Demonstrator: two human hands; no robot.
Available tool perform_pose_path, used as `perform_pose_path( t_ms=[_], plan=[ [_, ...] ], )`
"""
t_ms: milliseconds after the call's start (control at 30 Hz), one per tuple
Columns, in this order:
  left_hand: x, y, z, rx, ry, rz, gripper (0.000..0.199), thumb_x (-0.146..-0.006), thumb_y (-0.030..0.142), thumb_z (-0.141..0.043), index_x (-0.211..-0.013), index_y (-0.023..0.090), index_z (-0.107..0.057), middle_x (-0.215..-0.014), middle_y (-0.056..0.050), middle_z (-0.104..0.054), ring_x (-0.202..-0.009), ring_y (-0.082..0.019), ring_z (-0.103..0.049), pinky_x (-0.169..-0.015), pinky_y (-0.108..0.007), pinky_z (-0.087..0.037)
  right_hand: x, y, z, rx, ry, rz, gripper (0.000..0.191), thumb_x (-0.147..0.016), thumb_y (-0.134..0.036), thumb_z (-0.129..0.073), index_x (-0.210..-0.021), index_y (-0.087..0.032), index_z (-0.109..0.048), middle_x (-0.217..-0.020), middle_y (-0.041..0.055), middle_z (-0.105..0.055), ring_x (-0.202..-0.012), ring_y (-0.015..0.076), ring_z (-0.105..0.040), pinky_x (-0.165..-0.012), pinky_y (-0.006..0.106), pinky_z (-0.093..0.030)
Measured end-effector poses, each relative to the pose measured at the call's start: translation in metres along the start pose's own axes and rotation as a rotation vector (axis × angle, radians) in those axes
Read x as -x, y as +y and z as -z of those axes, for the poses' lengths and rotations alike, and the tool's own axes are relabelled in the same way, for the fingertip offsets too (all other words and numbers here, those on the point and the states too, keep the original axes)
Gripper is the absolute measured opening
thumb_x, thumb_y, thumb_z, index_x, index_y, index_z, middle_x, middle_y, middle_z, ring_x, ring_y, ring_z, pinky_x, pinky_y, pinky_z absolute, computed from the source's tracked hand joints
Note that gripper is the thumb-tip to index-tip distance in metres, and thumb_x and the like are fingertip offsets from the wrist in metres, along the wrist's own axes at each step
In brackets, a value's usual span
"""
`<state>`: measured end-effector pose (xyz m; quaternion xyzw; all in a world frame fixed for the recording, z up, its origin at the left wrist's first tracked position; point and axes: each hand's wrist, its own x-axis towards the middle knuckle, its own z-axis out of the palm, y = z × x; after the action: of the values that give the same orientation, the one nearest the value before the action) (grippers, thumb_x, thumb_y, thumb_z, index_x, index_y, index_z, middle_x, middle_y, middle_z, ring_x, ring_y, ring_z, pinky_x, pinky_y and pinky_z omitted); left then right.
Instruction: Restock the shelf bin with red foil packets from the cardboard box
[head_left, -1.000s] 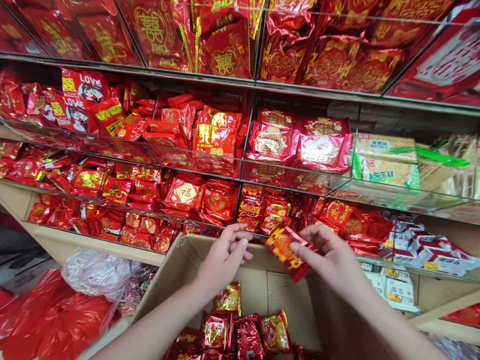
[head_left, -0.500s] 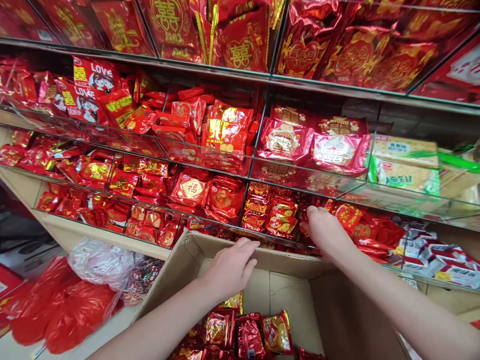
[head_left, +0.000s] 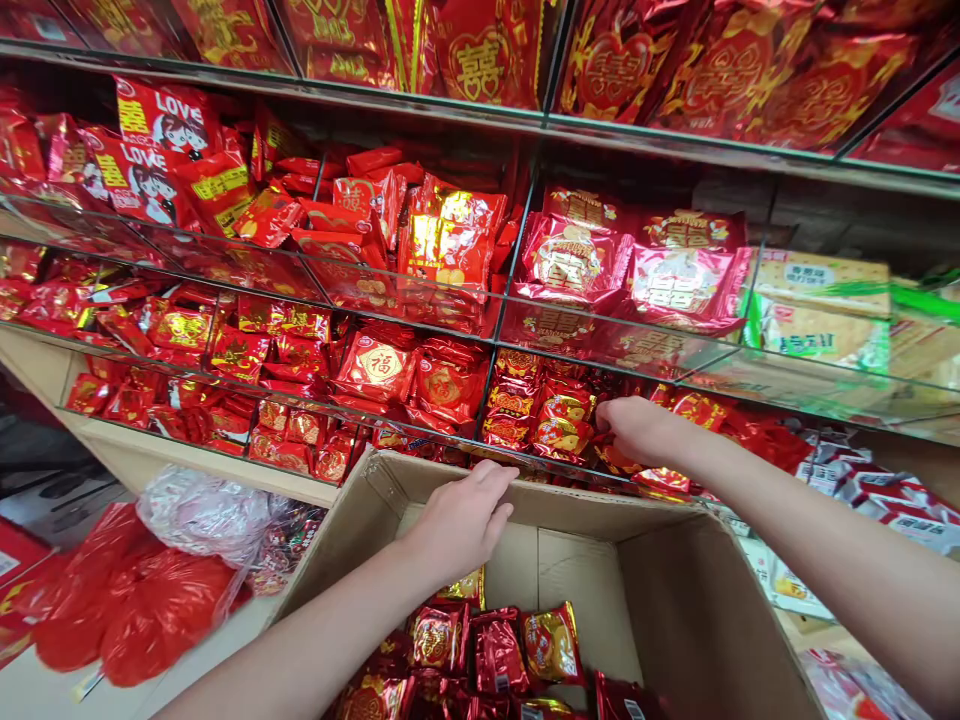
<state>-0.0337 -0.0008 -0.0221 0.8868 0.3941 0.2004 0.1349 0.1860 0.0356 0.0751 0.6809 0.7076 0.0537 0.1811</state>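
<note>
Red snack packets [head_left: 499, 650] lie in the near part of an open cardboard box [head_left: 667, 600], below the shelves. One packet with gold edging [head_left: 551, 643] sits at the right of this group. The left hand [head_left: 461, 520] is positioned palm down near the far rim of the box; its grip is wide, with thumb apart from extended fingers and nothing visibly held. To the left of the box are red plastic bags [head_left: 150, 610] and a clear plastic bag [head_left: 206, 510]. Beyond the far rim, the right hand [head_left: 641, 430] reaches into a lower shelf compartment, fingers curled at the small red packets [head_left: 562, 420]; whether its grip holds one cannot be determined. The next tier up contains pink packets [head_left: 574, 262] and, farther right, green-trimmed cracker packs [head_left: 821, 300]. Large red packets [head_left: 480, 65] fill the top tier.
</note>
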Motion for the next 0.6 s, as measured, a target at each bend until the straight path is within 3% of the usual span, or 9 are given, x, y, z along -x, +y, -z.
perform_pose_path(
  t_ms=[200, 367, 600],
  plan=[
    [0.000, -0.002, -0.001, -0.013, 0.000, 0.003, 0.039, -0.084, 0.025, -0.035, -0.122, 0.019, -0.037, -0.118, -0.006, -0.047, -0.098, -0.020, -0.053, -0.085, -0.035, -0.046, -0.013, -0.014, 0.025, 0.070, -0.154, 0.025, 0.025, -0.058, -0.001, -0.059, -0.081, -0.006, -0.067, -0.083, 0.0134, -0.066, -0.077, 0.0207, -0.061, -0.054, 0.022, -0.041],
    [0.000, -0.001, -0.001, -0.002, 0.009, -0.011, 0.039, -0.084, 0.025, -0.035, -0.122, 0.019, -0.037, -0.117, -0.006, -0.047, -0.099, -0.019, -0.053, -0.086, -0.033, -0.045, -0.002, -0.016, 0.040, 0.064, -0.093, 0.003, 0.031, -0.063, -0.002, -0.054, -0.092, -0.007, -0.064, -0.090, 0.0148, -0.064, -0.080, 0.0230, -0.061, -0.057, 0.025, -0.043],
    [-0.001, -0.002, 0.000, -0.005, 0.004, -0.007, 0.039, -0.084, 0.027, -0.035, -0.122, 0.020, -0.038, -0.118, -0.006, -0.048, -0.098, -0.018, -0.053, -0.084, -0.033, -0.046, -0.001, -0.024, 0.021, 0.078, -0.092, 0.113, 0.030, -0.066, -0.001, -0.051, -0.092, -0.010, -0.063, -0.092, 0.0158, -0.062, -0.090, 0.0266, -0.058, -0.069, 0.031, -0.044]
  ],
)
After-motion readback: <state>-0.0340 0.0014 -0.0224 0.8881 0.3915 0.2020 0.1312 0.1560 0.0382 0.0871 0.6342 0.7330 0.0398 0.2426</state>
